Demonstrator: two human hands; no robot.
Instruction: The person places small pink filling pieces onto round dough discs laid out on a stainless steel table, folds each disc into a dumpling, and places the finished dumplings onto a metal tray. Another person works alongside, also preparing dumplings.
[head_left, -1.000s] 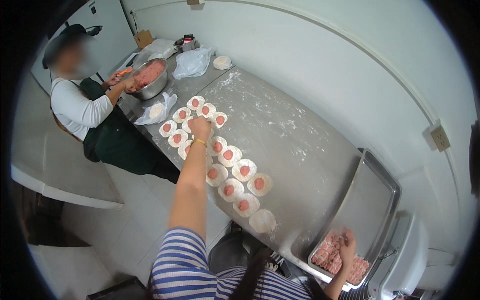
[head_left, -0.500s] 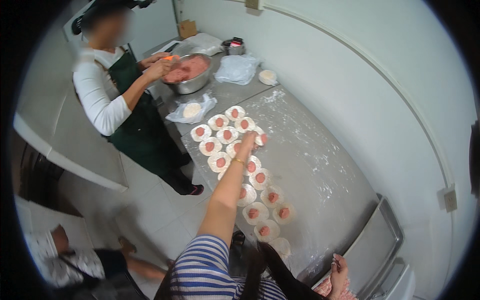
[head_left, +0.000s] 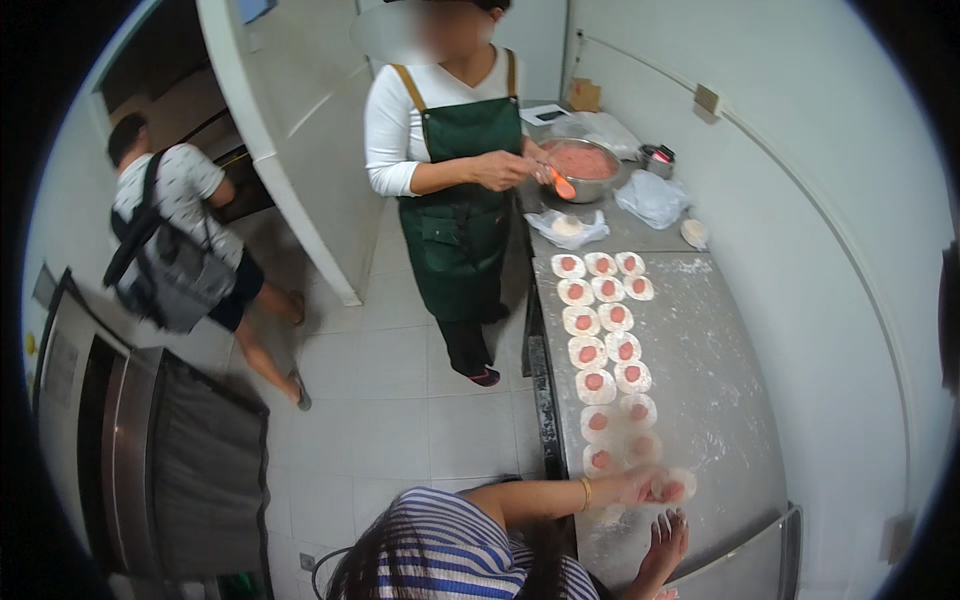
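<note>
The left hand [head_left: 640, 485], with a gold bracelet [head_left: 587, 493] at its wrist, has its fingers closed on the edge of 1 filled wrapper [head_left: 677, 486], a pale disc with a pink dab. The grip is blurred, so I cannot tell which fingers bear on it. The wrapper is at the near end of the metal surface [head_left: 715, 400], to the right of the laid-out discs. The right hand [head_left: 667, 545] is just below it, palm up, empty, its fingers raised and slightly apart, beside a metal tray [head_left: 740, 562] at the lower edge.

Beyond the hands, more filled wrappers [head_left: 594, 383] run up the surface: mostly 2 side by side, with 2 rows of 3 at the far end. White powder [head_left: 715, 445] streaks the metal to their right.

Past them, a pale stack of discs [head_left: 568, 225] sits on a plastic bag, near a steel bowl [head_left: 590, 192] of pink paste. A co-worker [head_left: 462, 170] in a green apron stands there, both hands near an orange utensil [head_left: 563, 185]. Farther left, another person [head_left: 185, 215] carries a grey backpack [head_left: 182, 283] near a doorway.
</note>
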